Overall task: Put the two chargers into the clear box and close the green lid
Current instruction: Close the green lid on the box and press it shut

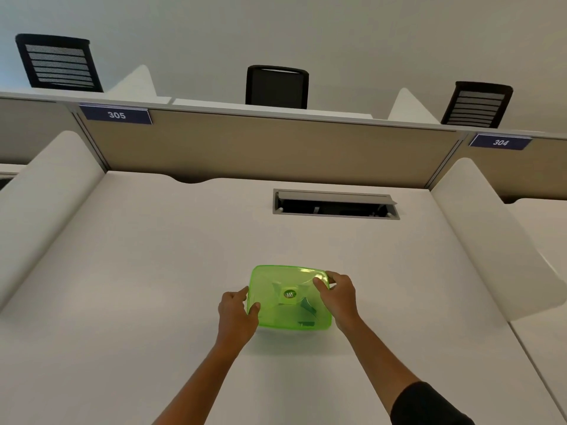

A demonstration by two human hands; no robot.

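Note:
A translucent green lid (276,277) lies flat over the clear box on the white desk (153,256), and the box walls under it are barely visible. Through the lid I make out a pale blocky shape (283,294) and a darker shape (308,309), likely the chargers. My left hand (236,311) grips the lid's near left edge, thumb on top. My right hand (339,294) holds the lid's right edge, with fingers curled over the far right corner.
An open cable hatch (336,205) is set in the desk behind the box. White side dividers stand at the left (46,194) and the right (497,240). A beige partition (260,148) closes the back, with black chairs beyond it.

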